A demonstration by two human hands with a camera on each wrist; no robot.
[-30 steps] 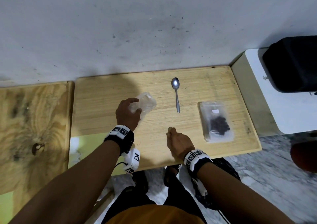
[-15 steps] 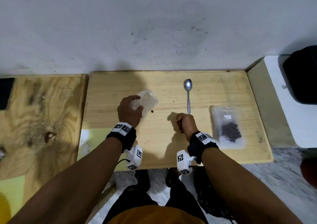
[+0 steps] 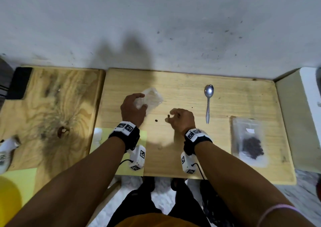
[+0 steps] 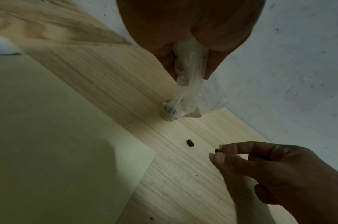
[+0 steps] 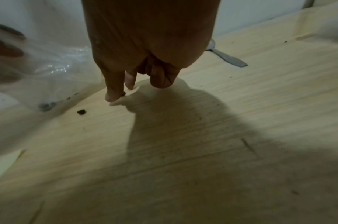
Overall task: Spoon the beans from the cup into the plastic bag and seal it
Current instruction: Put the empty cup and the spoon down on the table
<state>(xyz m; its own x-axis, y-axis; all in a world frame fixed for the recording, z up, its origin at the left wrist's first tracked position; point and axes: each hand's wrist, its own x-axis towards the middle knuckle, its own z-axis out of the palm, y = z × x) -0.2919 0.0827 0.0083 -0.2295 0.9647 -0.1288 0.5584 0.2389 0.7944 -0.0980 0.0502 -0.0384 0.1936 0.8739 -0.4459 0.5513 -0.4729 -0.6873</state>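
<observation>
My left hand grips a squeezed clear plastic cup, tilted with its bottom on the light wooden table. A dark bean lies inside it. My right hand pinches one bean between thumb and forefinger, just above the table. Another loose bean lies between the two hands. A metal spoon lies right of my right hand. The clear plastic bag, holding several beans, lies flat at the right.
A darker grained wooden board adjoins the table on the left. A pale yellow-green sheet lies under my left wrist. A white block stands at the right edge, and the grey wall runs behind.
My right hand moved from the front edge forward and left to the loose beans and now pinches one. The left hand has kept hold of the cup.
</observation>
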